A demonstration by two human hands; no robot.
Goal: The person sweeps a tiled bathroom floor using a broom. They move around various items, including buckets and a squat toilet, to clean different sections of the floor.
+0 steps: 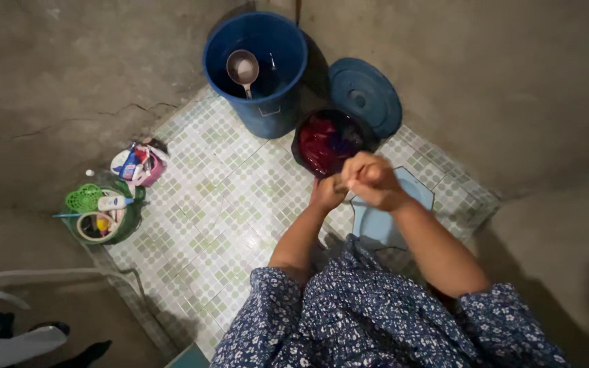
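Observation:
My left hand [326, 193] and my right hand [372, 180] meet in front of me, fingers closed against each other around something small that I cannot make out. They hover over the near rim of a dark basin [303, 138] holding red and dark wet cloth [324, 142]. Beneath my right forearm lies a pale blue squat pan [379, 223]. My sleeves are blue with small white flowers.
A blue bucket [275, 116] with a metal ladle [243, 69] inside stands at the back, its blue lid [365, 94] leaning beside it. A green basket [125, 225] of bottles and a packet bag [138, 164] sit left. Concrete walls surround the green-white tiled floor [219, 211].

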